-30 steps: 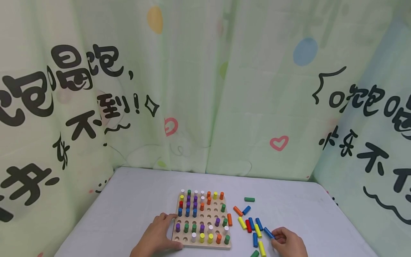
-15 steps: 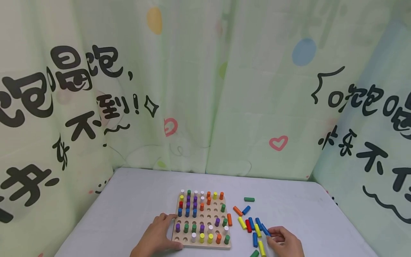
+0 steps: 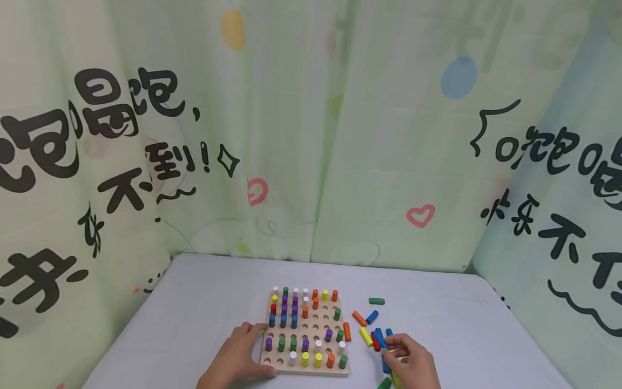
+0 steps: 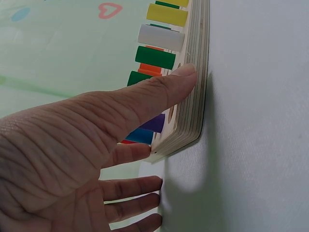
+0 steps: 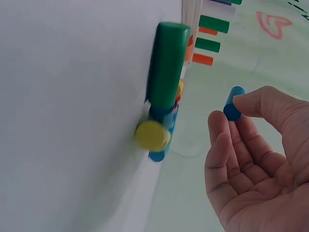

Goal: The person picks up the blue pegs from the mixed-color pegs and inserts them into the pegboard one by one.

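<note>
At the front left corner of a wooden pegboard (image 3: 311, 371), my left hand (image 3: 235, 356) holds it steady. In the left wrist view the thumb (image 4: 164, 92) lies along the board's layered edge (image 4: 190, 116), and the other fingers are straight, the nearest one touching the corner. Colored pegs stand upright in many of the board's holes; other holes are bare. To the right of the board, my right hand (image 3: 413, 363) pinches a blue peg (image 5: 233, 107) between thumb and fingers, above the loose pegs. It hides part of a yellow peg (image 3: 396, 381) beneath it.
Loose pegs lie scattered right of the board, among them a red peg (image 3: 375, 341), a yellow peg (image 3: 365, 336), an orange peg (image 3: 359, 318) and a green peg (image 3: 376, 301). Another green peg (image 3: 385, 383) lies nearest the front edge. Printed curtains (image 3: 291, 135) surround the white table (image 3: 214, 286).
The right hand has moved left with the blue peg, which has turned in the fingers and come over the loose pegs. The left hand and board have stayed put.
</note>
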`<state>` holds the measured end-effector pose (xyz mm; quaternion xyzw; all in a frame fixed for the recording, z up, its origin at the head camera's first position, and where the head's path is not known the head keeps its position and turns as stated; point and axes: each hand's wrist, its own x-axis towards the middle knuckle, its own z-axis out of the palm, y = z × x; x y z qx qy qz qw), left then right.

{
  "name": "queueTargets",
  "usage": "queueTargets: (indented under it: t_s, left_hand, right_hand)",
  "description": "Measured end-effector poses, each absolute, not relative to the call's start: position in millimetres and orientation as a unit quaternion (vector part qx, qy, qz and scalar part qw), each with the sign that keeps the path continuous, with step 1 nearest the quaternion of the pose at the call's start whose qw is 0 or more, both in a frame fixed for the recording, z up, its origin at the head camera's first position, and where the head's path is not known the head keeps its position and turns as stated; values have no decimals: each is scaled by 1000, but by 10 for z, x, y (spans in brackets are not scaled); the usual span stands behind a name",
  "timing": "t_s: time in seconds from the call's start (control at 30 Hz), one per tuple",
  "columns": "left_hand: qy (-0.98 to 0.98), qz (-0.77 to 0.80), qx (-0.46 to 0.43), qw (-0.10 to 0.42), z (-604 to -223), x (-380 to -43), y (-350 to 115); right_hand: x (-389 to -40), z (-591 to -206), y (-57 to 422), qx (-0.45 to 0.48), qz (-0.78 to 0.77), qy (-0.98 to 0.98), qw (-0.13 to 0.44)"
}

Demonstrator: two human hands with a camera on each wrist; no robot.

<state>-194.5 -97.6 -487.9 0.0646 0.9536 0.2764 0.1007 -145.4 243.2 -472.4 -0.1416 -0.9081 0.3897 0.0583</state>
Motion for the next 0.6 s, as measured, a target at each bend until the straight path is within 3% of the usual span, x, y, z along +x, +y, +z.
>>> queueTargets:
  t_s: [0.6]
  left_hand:
    - [954, 273, 66, 102, -4889, -1948, -971]
  right_hand:
    - [-1605, -4640, 2074, -95, 415, -901, 84]
